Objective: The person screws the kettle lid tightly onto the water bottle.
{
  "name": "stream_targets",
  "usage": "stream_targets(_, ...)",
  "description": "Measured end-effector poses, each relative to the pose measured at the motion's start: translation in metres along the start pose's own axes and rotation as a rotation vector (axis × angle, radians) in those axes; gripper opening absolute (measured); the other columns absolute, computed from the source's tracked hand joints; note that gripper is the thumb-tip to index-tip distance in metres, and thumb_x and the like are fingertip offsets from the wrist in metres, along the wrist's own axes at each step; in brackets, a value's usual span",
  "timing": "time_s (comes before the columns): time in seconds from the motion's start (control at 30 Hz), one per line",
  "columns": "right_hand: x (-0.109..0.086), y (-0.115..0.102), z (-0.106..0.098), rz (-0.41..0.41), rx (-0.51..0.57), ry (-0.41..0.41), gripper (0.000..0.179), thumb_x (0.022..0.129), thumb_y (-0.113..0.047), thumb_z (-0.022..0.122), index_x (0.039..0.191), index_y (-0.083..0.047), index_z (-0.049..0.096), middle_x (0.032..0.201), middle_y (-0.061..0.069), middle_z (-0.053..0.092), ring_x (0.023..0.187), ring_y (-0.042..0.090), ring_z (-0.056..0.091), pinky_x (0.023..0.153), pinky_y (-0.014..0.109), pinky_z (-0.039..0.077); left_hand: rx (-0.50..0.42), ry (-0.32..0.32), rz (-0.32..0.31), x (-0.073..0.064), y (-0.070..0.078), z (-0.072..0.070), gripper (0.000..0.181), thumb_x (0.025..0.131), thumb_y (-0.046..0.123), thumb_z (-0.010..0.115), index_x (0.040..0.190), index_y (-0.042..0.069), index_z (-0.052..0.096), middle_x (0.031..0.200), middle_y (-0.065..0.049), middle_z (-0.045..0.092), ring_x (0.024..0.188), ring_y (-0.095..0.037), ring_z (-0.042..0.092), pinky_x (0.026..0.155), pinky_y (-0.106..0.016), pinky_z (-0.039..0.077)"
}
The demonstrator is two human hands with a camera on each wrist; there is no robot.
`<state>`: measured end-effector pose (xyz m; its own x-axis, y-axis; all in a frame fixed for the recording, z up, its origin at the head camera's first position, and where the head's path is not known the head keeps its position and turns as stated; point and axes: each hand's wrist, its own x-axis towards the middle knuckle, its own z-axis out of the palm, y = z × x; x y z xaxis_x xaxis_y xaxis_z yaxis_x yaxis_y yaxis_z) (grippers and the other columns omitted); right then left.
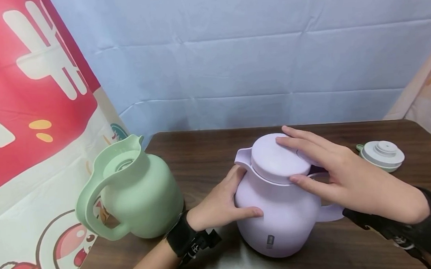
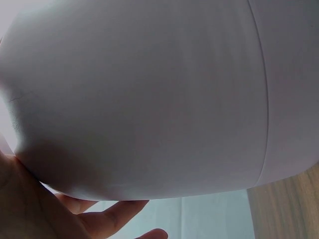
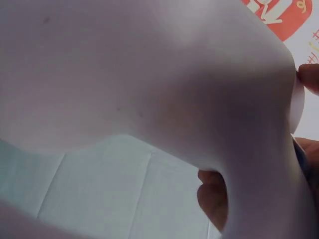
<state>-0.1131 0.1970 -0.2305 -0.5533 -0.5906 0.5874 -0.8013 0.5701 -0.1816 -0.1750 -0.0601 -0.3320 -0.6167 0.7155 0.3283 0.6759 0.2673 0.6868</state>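
A lavender thermos jug (image 1: 278, 220) stands upright on the table, its spout toward the left and its handle (image 1: 331, 212) toward the right. My left hand (image 1: 226, 199) holds the jug's left side, thumb on the front and fingers reaching round behind. In the left wrist view, the jug's smooth body (image 2: 149, 99) fills most of the picture. The lavender lid (image 1: 275, 157) sits in the jug's mouth. My right hand (image 1: 334, 165) grips this lid from the right, thumb at its near edge and fingers across its top and far side. The right wrist view shows the handle (image 3: 264, 199) close up.
To the left stands a green thermos jug (image 1: 149, 195), its mouth uncovered and its handle toward the front left. A white and green lid (image 1: 383, 156) lies upside down at the right of the wooden table (image 1: 201, 151). Cloth backdrops (image 1: 234, 68) hang behind and at the sides.
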Motion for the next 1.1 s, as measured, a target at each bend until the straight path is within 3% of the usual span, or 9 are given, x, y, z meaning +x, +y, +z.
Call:
stream_targets(0.2,-0.005,-0.005,-0.004,0.123,-0.016,-0.068,0.077,0.079,-0.016,0.077,0.145,-0.021,0.038,0.148,0.001,0.035,0.128,0.014,0.042,0.094,0.007,0.031,-0.001,0.002,-0.002,0.0,0.0,0.0,0.086,0.078,0.039,0.077,0.144,0.034,0.022,0.143,0.011,0.027,0.122,-0.007,0.038,0.095,-0.03,0.042)
stream_targets(0.5,-0.011,-0.009,-0.008,0.2,-0.017,-0.084,0.091,0.08,-0.014,0.077,0.151,-0.022,0.023,0.147,-0.001,0.037,0.123,0.001,0.043,0.091,0.005,0.031,-0.004,0.003,-0.005,-0.001,0.0,0.0,0.086,0.077,0.04,0.078,0.143,0.033,0.023,0.141,0.011,0.028,0.121,-0.007,0.039,0.095,-0.03,0.042)
stream_targets(0.67,-0.014,-0.009,-0.008,0.171,-0.014,-0.088,0.094,0.077,-0.013,0.079,0.152,-0.018,0.022,0.152,0.002,0.03,0.131,0.006,0.036,0.096,0.006,0.028,0.002,0.007,-0.004,-0.001,0.002,0.0,0.086,0.077,0.04,0.077,0.143,0.032,0.023,0.141,0.01,0.028,0.121,-0.007,0.039,0.095,-0.03,0.042)
stream_targets(0.87,-0.016,-0.011,-0.006,0.091,0.031,-0.064,0.092,0.077,-0.015,0.079,0.151,-0.01,0.023,0.154,0.008,0.023,0.14,0.02,0.024,0.112,0.025,0.01,0.0,0.01,-0.002,-0.001,0.002,0.0,0.086,0.077,0.04,0.078,0.143,0.033,0.023,0.141,0.011,0.028,0.121,-0.007,0.039,0.095,-0.03,0.042)
stream_targets(1.1,-0.017,-0.019,-0.003,0.001,0.016,-0.016,0.075,0.095,-0.047,0.053,0.147,0.0,0.028,0.154,0.016,0.02,0.141,0.028,0.019,0.113,0.031,0.008,0.01,0.018,0.001,0.0,0.0,0.001,0.085,0.077,0.04,0.078,0.143,0.033,0.024,0.141,0.011,0.029,0.12,-0.007,0.04,0.094,-0.03,0.042)
